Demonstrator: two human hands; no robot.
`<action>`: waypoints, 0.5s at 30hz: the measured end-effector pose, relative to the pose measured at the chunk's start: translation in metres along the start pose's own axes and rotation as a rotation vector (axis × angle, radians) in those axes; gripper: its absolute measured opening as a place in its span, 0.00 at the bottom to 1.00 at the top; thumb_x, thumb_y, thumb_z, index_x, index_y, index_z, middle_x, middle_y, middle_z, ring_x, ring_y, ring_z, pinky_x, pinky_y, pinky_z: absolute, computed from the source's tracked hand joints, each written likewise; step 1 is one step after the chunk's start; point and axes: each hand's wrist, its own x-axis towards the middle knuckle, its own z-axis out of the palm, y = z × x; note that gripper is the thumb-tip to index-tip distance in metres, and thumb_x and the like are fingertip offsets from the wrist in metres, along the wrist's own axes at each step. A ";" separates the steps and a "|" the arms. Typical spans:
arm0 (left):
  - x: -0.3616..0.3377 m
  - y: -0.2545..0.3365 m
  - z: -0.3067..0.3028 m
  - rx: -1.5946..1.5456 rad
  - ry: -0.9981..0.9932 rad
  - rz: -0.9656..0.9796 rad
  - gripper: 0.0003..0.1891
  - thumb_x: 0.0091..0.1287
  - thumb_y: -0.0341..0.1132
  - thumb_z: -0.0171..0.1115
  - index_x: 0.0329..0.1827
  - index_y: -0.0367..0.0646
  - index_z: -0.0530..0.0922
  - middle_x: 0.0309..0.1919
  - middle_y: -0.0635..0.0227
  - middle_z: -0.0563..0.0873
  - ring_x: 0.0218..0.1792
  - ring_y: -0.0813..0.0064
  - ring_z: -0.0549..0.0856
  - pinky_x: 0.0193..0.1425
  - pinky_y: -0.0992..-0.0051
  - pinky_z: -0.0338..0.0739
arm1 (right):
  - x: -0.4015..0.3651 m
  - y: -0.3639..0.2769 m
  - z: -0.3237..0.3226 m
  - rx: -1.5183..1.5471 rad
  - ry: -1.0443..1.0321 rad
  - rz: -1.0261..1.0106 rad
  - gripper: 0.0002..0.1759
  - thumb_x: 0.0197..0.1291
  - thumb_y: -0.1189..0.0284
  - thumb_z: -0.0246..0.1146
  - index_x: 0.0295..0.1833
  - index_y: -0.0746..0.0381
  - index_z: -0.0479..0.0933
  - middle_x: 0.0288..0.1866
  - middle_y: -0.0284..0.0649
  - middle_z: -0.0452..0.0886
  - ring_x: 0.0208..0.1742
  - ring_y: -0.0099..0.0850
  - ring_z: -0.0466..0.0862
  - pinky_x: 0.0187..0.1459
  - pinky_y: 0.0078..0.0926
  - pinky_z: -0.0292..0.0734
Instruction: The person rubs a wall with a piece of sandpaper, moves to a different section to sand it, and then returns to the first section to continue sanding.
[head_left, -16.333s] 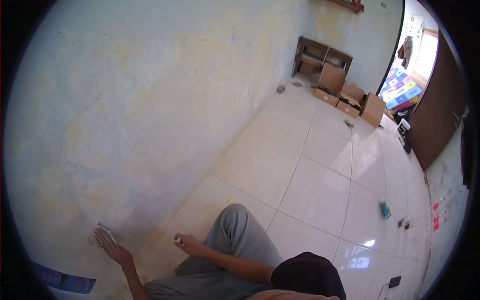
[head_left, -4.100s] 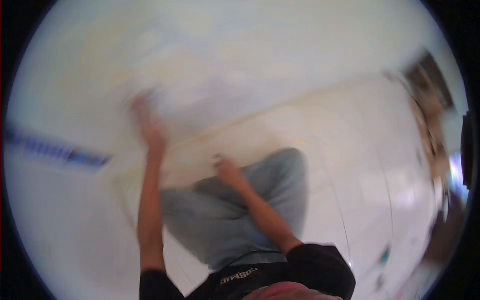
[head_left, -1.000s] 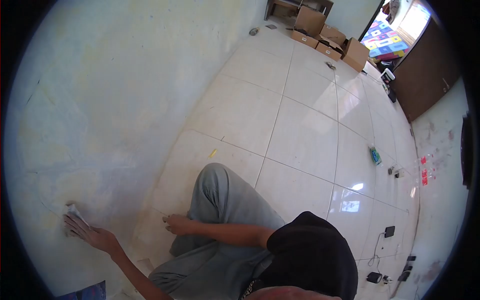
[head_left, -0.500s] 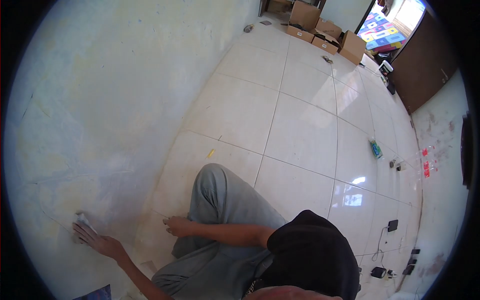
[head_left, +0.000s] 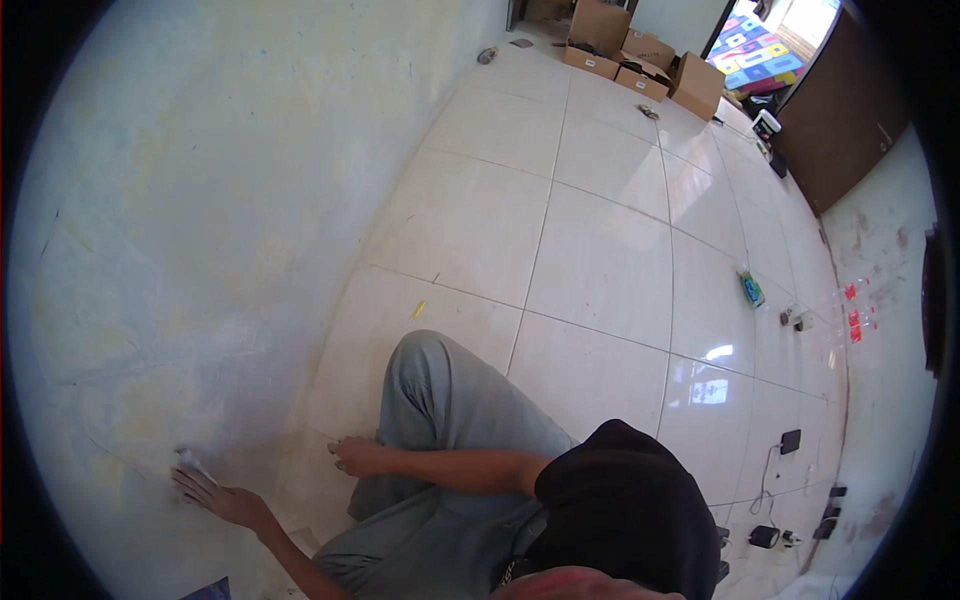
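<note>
My left hand [head_left: 222, 500] is pressed flat-fingered against the pale, patchy wall [head_left: 200, 250] at the lower left. Under its fingers is a small folded whitish sheet [head_left: 196, 464] that looks like sandpaper, held against the wall surface. A thin crack runs down the wall towards these fingers. My right hand [head_left: 360, 456] rests low beside my bent leg [head_left: 430, 390], just above the floor tiles, with loosely bent fingers apart and nothing visible in them.
A small yellow object [head_left: 418, 309] lies on the tiled floor [head_left: 600, 240] beyond my knee. Farther off stand open cardboard boxes [head_left: 640, 82] and a brown door [head_left: 850, 105]. A green packet [head_left: 751, 290] and a cabled charger [head_left: 764, 537] lie at right. A dark blue piece [head_left: 208, 590] shows at the bottom edge.
My left hand has slid a little right and down along the wall with the folded sheet. My right hand stays by my leg. The view has shifted slightly.
</note>
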 end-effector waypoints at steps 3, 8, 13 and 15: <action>-0.012 -0.004 0.010 0.093 -0.053 -0.048 0.38 0.62 0.16 0.39 0.81 0.41 0.54 0.80 0.57 0.58 0.79 0.54 0.56 0.83 0.55 0.46 | -0.001 -0.001 0.003 0.015 0.070 -0.027 0.21 0.66 0.67 0.59 0.59 0.68 0.69 0.51 0.61 0.79 0.53 0.58 0.81 0.52 0.55 0.76; 0.042 0.009 -0.017 -0.046 0.024 -0.031 0.36 0.65 0.17 0.38 0.81 0.40 0.54 0.79 0.58 0.58 0.79 0.54 0.56 0.83 0.55 0.45 | -0.003 -0.005 0.003 0.040 0.000 0.048 0.26 0.67 0.66 0.59 0.67 0.65 0.65 0.54 0.61 0.77 0.56 0.58 0.80 0.54 0.55 0.75; -0.009 -0.002 0.000 0.036 -0.063 -0.039 0.32 0.68 0.19 0.38 0.79 0.37 0.56 0.79 0.56 0.60 0.79 0.54 0.58 0.82 0.55 0.47 | 0.000 0.005 0.009 0.039 0.063 -0.032 0.28 0.68 0.66 0.58 0.69 0.65 0.63 0.53 0.61 0.78 0.56 0.58 0.79 0.57 0.55 0.73; -0.023 -0.013 0.006 0.102 -0.080 -0.049 0.31 0.71 0.20 0.39 0.79 0.36 0.57 0.78 0.53 0.60 0.78 0.53 0.59 0.82 0.55 0.49 | 0.004 0.011 0.014 0.041 0.063 -0.070 0.28 0.68 0.66 0.58 0.69 0.66 0.63 0.52 0.61 0.78 0.56 0.58 0.79 0.57 0.54 0.72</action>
